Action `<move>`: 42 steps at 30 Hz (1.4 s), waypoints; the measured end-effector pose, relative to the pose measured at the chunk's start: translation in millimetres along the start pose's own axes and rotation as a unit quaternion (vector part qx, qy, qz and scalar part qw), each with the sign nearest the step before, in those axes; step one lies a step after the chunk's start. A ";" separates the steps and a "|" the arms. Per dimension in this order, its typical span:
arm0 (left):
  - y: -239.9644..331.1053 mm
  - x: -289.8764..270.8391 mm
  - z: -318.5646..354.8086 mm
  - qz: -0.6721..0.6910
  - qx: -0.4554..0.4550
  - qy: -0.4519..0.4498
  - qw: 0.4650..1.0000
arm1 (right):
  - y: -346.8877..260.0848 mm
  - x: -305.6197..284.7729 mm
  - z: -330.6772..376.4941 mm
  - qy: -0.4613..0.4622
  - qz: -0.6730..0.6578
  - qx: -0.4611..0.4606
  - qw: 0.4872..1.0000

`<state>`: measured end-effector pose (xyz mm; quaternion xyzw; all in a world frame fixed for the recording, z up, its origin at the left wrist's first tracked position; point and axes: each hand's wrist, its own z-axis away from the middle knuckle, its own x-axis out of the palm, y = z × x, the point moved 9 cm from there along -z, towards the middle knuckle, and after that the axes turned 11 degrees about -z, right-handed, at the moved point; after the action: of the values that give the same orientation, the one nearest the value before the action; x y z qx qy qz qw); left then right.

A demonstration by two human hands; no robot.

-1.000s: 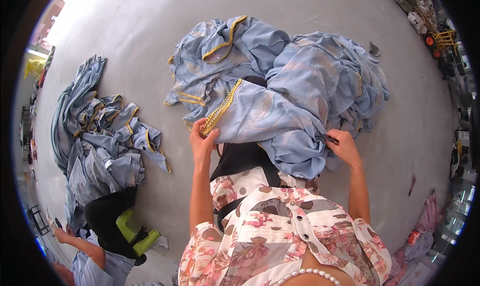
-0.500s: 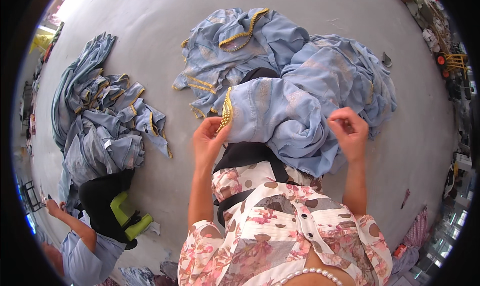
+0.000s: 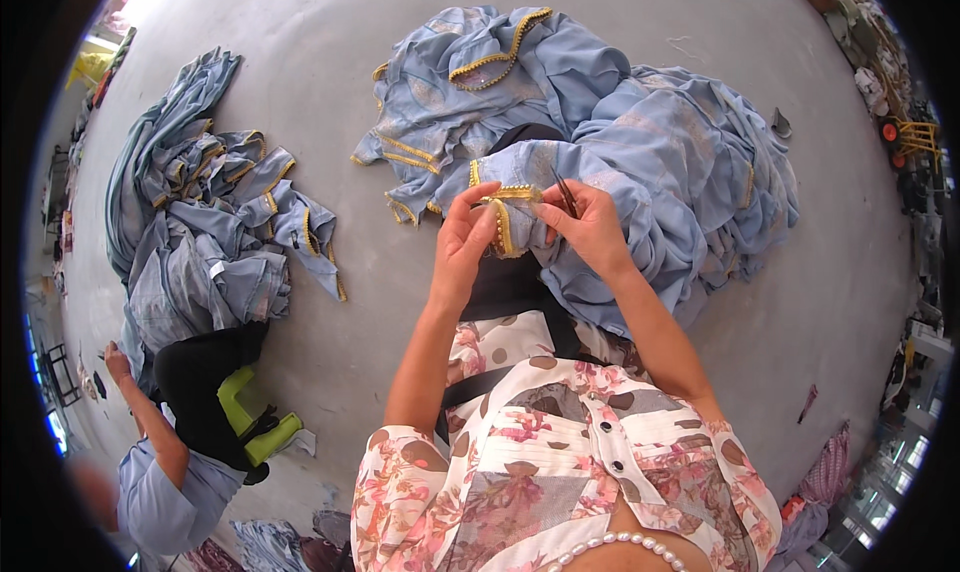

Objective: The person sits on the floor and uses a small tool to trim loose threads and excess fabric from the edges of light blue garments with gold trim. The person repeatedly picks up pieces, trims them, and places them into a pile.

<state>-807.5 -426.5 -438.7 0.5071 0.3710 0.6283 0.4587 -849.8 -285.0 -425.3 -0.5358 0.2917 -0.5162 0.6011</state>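
Note:
A light blue garment [image 3: 640, 207] with gold beaded trim [image 3: 517, 193] lies across my lap and spreads away from me. My left hand [image 3: 464, 244] pinches its trimmed edge, where the trim folds round a corner. Close beside it, my right hand [image 3: 592, 234] is closed around slim dark thread snips [image 3: 566, 194], their points up and away from me. The fingertips of this hand meet the cloth at the trim. Whether the blades touch a thread is too small to tell.
More blue gold-trimmed cloth [image 3: 480, 82] is heaped ahead on the grey floor [image 3: 320, 32]. To the left lies another pile [image 3: 215, 222], beside a person [image 3: 175, 492] on a green stool [image 3: 262, 427]. A dark scrap [image 3: 781, 124] lies at the right.
My right hand has come in from the right to the trim, with the snips now showing. My left hand has moved right and away from me, and the trimmed edge is now folded.

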 end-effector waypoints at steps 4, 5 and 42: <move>11.7 6.4 7.9 -0.101 0.060 -0.003 0.993 | 4.0 -3.2 -1.4 -0.003 -0.042 0.003 0.999; 11.7 5.1 8.1 -0.130 0.064 0.000 0.989 | 4.0 -2.3 -1.2 -0.005 -0.055 0.000 0.998; -28.6 19.9 -0.7 0.103 -0.115 -0.095 0.983 | -52.5 -22.0 33.5 0.048 0.140 -0.132 0.980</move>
<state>-803.7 -398.8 -459.6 0.5439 0.1971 0.6594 0.4801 -842.2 -247.3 -371.6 -0.5391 0.4575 -0.4092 0.5768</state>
